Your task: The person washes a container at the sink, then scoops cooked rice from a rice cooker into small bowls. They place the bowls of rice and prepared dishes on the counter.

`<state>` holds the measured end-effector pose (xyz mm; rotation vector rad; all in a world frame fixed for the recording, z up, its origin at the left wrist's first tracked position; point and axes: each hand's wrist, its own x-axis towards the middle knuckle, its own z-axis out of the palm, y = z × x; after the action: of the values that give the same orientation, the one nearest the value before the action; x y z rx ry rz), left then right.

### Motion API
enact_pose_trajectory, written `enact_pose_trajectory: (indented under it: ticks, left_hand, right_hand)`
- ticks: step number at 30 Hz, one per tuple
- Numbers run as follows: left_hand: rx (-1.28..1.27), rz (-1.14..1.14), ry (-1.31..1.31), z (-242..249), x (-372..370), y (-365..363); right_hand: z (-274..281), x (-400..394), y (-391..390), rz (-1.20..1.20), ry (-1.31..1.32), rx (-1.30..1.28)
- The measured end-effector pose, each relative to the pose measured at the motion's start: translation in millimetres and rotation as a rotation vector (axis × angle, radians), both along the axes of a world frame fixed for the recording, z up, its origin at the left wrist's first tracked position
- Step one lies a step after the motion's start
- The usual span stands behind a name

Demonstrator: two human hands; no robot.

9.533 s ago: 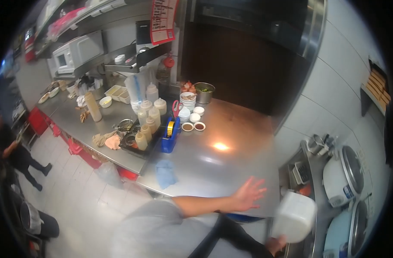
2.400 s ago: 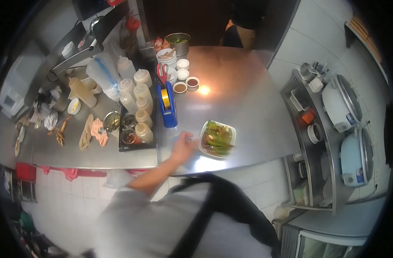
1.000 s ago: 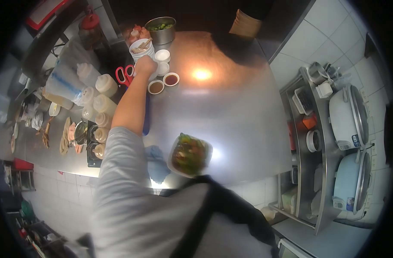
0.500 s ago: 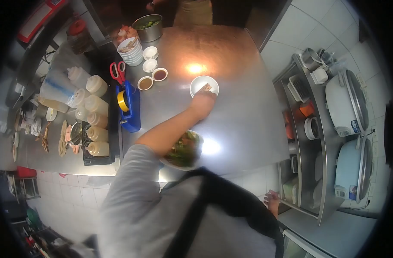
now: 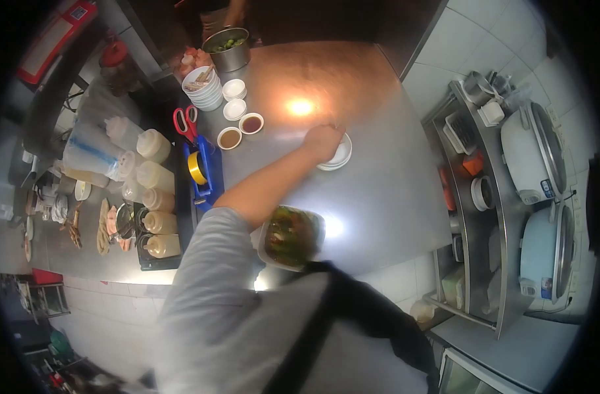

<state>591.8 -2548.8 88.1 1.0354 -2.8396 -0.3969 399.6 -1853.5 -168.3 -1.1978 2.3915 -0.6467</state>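
Observation:
My left hand (image 5: 324,143) is closed over the upper left side of a small white bowl (image 5: 341,156) on the steel table. Its curled fingers reach the far rim; what they hold, if anything, is hidden. The bowl's bare right side shows, with a double rim below. Under my forearm, close to my body, stands a pale container (image 5: 289,238) of chopped green and reddish food. My right arm is mostly behind the dark apron. At the rack's lower corner is a pale blurred shape (image 5: 423,311), where no fingers can be made out.
Left on the steel table (image 5: 379,210) are sauce cups (image 5: 230,138), stacked white bowls (image 5: 203,92), a metal pot (image 5: 228,54), red-handled scissors (image 5: 185,121) and a blue tape dispenser (image 5: 210,172). Squeeze bottles (image 5: 160,222) stand farther left. A metal rack (image 5: 494,223) is at right. Another person's arm (image 5: 235,13) shows behind the pot.
My left hand has moved up over the bowl, hiding the light-coloured strips seen there. The bowl sits farther right and nearer. Fingers visible earlier by the rack no longer show. The view has shifted slightly.

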Motion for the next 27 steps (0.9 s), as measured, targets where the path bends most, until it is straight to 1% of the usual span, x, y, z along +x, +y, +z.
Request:
enact_pose_trajectory:
  ticks: [2,3,4,5,6,7,8,9,10,11,13,14,15,16,17,18,19,20,22,23,24,25,26,27]
  left_hand:
    - [-0.119,0.042,0.115,9,21,-37]
    - [-0.131,0.122,0.121,41,46,-53]
    - [-0.119,0.33,0.096,55,65,-84]
    - [-0.365,0.311,0.034,55,90,-126]
    - [-0.525,0.368,0.234,49,121,-164]
    - [-0.486,0.48,0.19,63,146,-182]
    - [-0.463,0.544,0.201,66,171,-201]
    - [-0.492,0.568,0.168,65,190,-216]
    - [-0.522,0.59,0.136,60,206,-233]
    - [-0.524,0.622,0.099,50,220,-253]
    - [-0.506,0.706,0.072,40,222,-264]
    - [-0.437,0.682,0.039,45,216,-259]
    - [-0.511,0.602,0.123,39,206,-258]
    - [-0.584,0.52,0.212,35,192,-258]
    - [-0.628,0.428,0.167,40,171,-239]
    - [-0.633,0.306,0.256,43,149,-218]
    - [-0.476,0.283,0.314,40,124,-193]
    - [-0.317,0.249,0.373,38,99,-171]
    - [0.023,0.034,0.302,15,64,-141]
    - [0.199,0.046,0.249,-10,50,-128]
    - [0.368,0.057,0.185,-33,38,-116]
    - [0.533,0.014,0.122,-45,27,-107]
    - [0.692,-0.024,0.048,-49,17,-94]
    - [0.676,0.064,0.001,-35,9,-70]
  right_hand:
    - [25,23,-4,-0.598,-0.568,0.125]
    - [26,29,5,-0.584,-0.558,0.065]
    - [21,32,20,-0.534,-0.435,0.142]
    - [15,33,35,-0.483,-0.312,0.218]
    - [12,34,40,-0.43,-0.19,0.292]
    - [23,44,39,-0.642,-0.38,0.275]
    - [11,44,55,-0.436,-0.222,0.237]
    - [-12,41,88,-0.23,-0.067,0.197]
    - [-26,42,105,-0.024,0.088,0.156]
    - [-22,49,98,-0.159,0.023,0.191]
    - [1,67,79,-0.438,-0.113,0.271]
    - [10,68,66,-0.429,-0.095,0.311]
    - [15,65,59,-0.423,-0.077,0.354]
    - [22,63,54,-0.078,0.113,0.309]
    - [24,65,45,-0.263,-0.179,0.236]
    - [119,82,-43,-0.593,-0.432,0.184]
    - [95,71,-35,-0.687,-0.496,0.15]
    - [78,64,-25,-0.718,-0.527,0.121]
    - [58,58,-18,-0.717,-0.525,0.087]
    - [47,52,-15,-0.587,-0.36,0.166]
    - [45,49,-12,-0.644,-0.477,0.06]
    - [48,46,-13,-0.72,-0.591,0.026]
    - [49,46,-12,-0.739,-0.578,0.038]
    - [48,45,-10,-0.754,-0.57,0.052]
